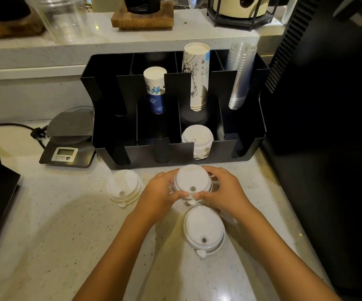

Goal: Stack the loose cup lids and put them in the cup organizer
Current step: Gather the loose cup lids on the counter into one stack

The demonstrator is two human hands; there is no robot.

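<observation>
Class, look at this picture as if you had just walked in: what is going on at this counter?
A person is gathering white cup lids. Both hands, left hand and right hand, hold a small stack of lids just in front of the black cup organizer. Two more lids lie loose on the counter: one to the left, one nearer the person. One front compartment already holds lids.

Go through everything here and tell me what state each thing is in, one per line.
Held lids: stacked, gripped by both hands.
Left hand: closed on the stack.
Right hand: closed on the stack.
Left lid: loose on counter.
Near lid: loose on counter.
Organizer: partly filled, cups upright.
Stored lids: stacked in front slot.
Scale: display blank.
</observation>
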